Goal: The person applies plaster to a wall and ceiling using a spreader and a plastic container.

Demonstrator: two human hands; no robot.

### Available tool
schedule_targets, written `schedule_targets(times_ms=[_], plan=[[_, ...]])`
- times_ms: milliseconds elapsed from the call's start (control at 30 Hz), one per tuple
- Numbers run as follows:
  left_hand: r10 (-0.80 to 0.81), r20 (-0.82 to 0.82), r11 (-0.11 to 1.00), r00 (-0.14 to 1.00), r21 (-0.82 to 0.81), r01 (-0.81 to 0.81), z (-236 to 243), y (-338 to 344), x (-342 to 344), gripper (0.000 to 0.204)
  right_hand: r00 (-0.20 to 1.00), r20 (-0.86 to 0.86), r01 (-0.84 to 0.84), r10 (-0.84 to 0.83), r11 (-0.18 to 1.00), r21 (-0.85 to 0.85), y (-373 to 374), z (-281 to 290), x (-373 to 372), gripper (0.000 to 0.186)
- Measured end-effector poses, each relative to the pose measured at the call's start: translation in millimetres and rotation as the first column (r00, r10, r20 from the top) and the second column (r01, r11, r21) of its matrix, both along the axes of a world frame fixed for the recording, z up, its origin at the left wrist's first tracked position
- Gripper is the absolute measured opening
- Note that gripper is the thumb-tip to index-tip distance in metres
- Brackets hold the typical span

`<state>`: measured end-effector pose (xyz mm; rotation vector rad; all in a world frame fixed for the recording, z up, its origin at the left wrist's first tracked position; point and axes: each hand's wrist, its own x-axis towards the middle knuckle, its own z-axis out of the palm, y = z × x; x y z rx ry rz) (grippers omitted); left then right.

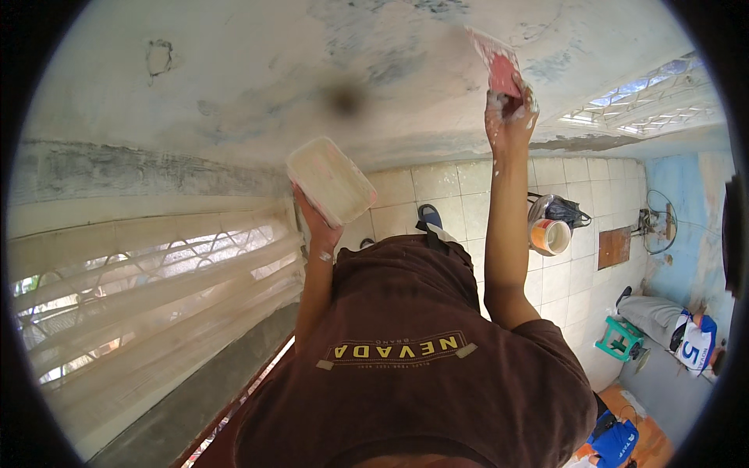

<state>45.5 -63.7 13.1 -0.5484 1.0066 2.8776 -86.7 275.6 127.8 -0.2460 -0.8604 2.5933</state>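
Observation:
My right hand (511, 121), spotted with white paste, is raised up front with its fingers closed on a pink putty scraper (502, 70). The scraper's wide edge, smeared with white, is at the patchy white and grey wall (257, 86); whether it touches is hard to tell. Lower and to the left, my left hand (317, 225) grips a shallow rectangular plastic tub (331, 181) from beneath and along its side. Whitish residue coats the inside of the tub, which is tilted toward me.
On the tiled floor (437, 183) to the right stand a paint bucket (550, 237) and a black plastic bag (567, 210). Beyond are a brown board (614, 248), a green stool (619, 339) and another person (690, 335). Sheer curtains (156, 288) hang over a window at left.

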Motion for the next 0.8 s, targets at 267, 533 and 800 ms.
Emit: schedule_targets(times_ms=[267, 533, 800], plan=[[-0.073, 0.047, 0.994, 0.996, 0.082, 0.069, -4, 9, 0, 0.066, 0.822, 0.057, -0.476, 0.566, 0.739, -0.477, -37, -283, -6, 0.031], [-0.093, 0.033, 0.995, 0.995, -0.043, 0.094, 4, 14, -3, 0.07, 0.937, -0.018, -0.27, 0.349, 0.69, -0.671, 33, -190, -60, 0.029], [-0.031, -0.091, 0.945, 0.995, -0.327, -0.001, 12, 33, 15, 0.071, 0.989, 0.105, 0.013, 0.108, 0.636, -0.772, 95, -203, -23, 0.03]])
